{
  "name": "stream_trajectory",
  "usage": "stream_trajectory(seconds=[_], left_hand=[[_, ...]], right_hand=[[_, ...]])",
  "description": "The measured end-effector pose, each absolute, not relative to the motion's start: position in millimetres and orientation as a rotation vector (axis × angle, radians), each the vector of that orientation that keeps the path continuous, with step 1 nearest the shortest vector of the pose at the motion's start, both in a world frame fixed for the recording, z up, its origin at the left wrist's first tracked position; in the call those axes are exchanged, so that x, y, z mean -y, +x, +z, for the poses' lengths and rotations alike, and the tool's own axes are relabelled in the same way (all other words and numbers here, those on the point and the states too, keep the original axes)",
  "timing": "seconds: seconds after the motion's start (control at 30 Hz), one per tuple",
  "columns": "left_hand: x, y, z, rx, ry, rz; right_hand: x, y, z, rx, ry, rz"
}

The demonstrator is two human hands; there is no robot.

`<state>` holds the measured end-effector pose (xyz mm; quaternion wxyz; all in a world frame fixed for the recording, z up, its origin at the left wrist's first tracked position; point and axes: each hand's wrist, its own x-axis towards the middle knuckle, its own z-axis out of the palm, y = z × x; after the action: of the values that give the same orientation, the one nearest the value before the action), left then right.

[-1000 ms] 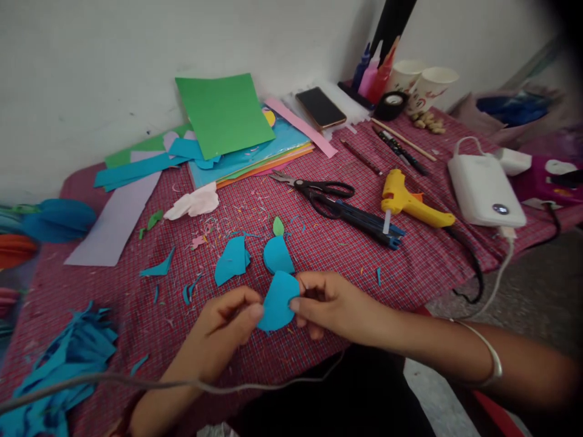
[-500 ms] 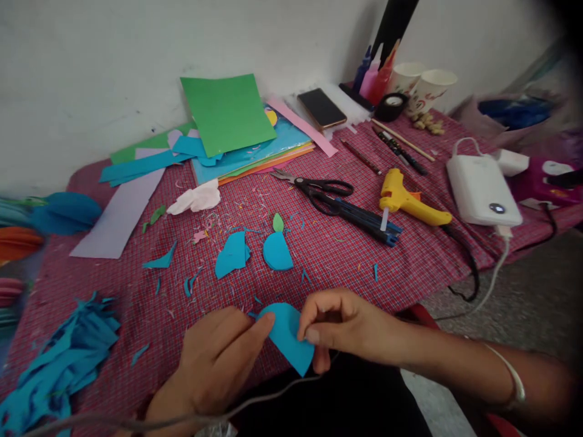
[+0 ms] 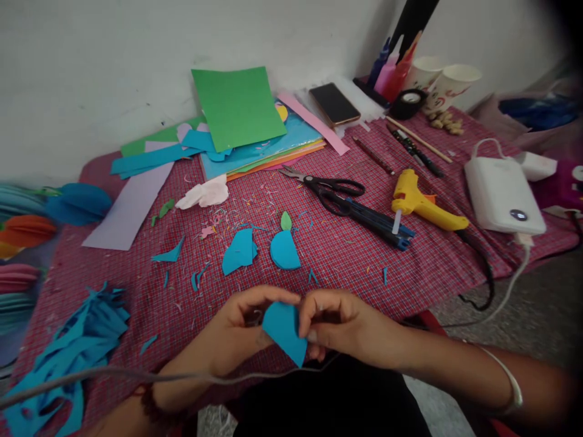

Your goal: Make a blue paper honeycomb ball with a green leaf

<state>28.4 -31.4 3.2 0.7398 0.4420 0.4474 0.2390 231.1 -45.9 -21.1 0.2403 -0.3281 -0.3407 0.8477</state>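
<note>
A folded-looking blue paper half-circle (image 3: 286, 331) is held above the table's front edge, its pointed end down. My right hand (image 3: 339, 325) pinches its right edge between thumb and bent fingers. Around its left side curves my left hand (image 3: 246, 321), the thumb at the left edge and the index finger along the top; part of that thumb is hidden behind the paper. Just beyond my hands lie a blue half-circle stack (image 3: 285, 250) with a green paper leaf (image 3: 285, 220) at its top, and blue paper pieces (image 3: 239, 250).
Blue offcuts (image 3: 82, 352) heap at the left. Scissors (image 3: 328, 185) and a yellow glue gun (image 3: 423, 203) lie centre and right. A white power bank (image 3: 505, 188) stands far right. Its pale cable (image 3: 182, 377) crosses low in front of me. A green sheet (image 3: 239, 109) tops papers behind.
My left hand has turned from pressing the paper's left edge to curving around it, index finger over the top. The paper has tilted a little. The whole view has shifted slightly.
</note>
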Motion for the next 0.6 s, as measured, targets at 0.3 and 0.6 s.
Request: stream_trajectory(seconds=[0.3, 0.6], left_hand=[[18, 28, 0, -1.114, 1.218, 0.497], [19, 30, 7, -1.311, 1.367, 0.630]], right_hand=[[33, 236, -14, 1.232, -0.956, 2.159], [22, 221, -16, 1.203, -1.136, 2.143]])
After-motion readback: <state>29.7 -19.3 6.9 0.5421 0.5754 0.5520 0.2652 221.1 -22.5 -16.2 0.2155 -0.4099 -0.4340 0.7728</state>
